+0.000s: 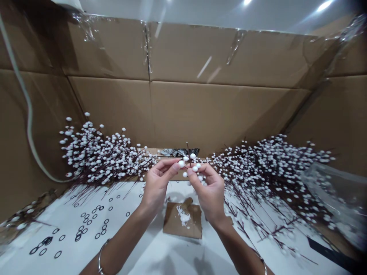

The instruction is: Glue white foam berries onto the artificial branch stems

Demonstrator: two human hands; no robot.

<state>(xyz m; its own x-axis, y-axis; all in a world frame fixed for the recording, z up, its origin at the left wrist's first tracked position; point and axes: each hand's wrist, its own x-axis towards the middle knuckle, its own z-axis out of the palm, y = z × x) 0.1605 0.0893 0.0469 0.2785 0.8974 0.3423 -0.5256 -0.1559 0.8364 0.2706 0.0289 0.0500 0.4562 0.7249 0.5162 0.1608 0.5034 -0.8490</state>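
Loose black rubber O-rings (83,225) around 8 o'clock, then the left hand (156,183) pinching a thin dark twig with round white berries (193,156) dead center, right hand (208,187) pinching it too, and a big heap of white-berried branches (272,168) out at 3 o'clock.

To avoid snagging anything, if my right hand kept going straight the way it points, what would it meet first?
Your right hand would first meet the white-berried sprig at its fingertips, though depth is hard to judge here.
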